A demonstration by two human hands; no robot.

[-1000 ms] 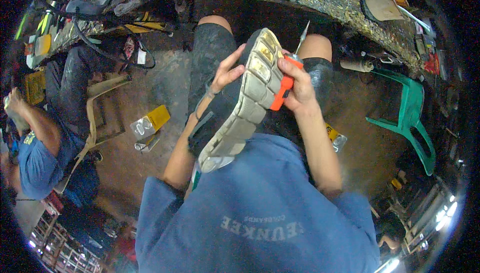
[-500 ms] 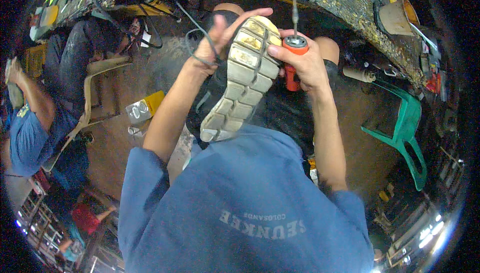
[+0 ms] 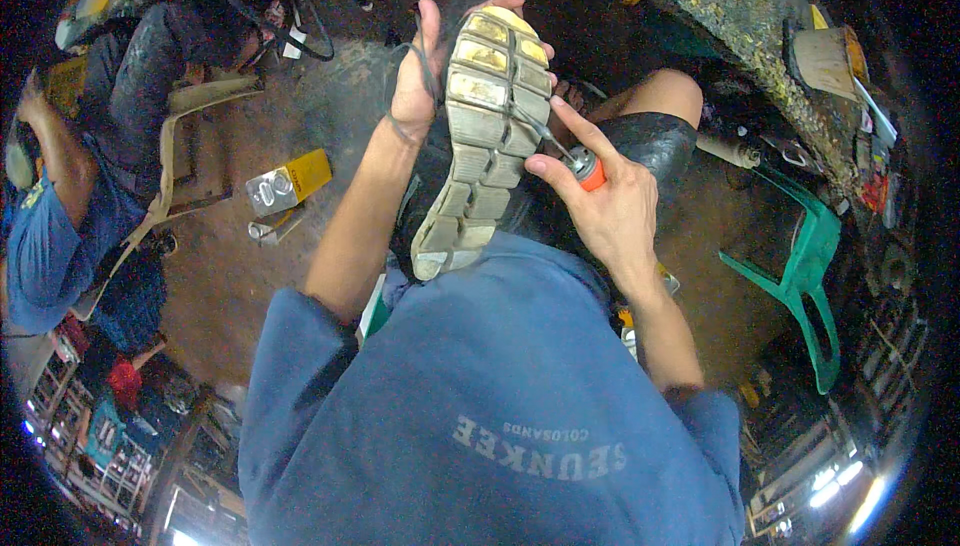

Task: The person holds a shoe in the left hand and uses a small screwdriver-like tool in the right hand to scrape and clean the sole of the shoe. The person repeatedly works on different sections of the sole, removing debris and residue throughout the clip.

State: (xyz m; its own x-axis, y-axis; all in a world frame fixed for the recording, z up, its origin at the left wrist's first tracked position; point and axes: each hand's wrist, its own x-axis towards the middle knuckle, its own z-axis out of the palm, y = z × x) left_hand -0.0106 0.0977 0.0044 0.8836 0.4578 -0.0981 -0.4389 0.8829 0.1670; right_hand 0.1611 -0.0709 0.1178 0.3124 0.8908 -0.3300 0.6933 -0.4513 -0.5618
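Shoe point(image 3: 475, 136) is sole-up; green chair point(image 3: 815, 249) right; yellow box point(image 3: 308, 174) left.

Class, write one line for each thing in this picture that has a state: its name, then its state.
Left hand: supporting the shoe from behind
Right hand: gripping the orange tool
Shoe: held, sole facing the camera
Orange tool: held, slim shaft angled over the sole; contact unclear
Yellow-and-silver package: lying on the floor
Strip lights: lit
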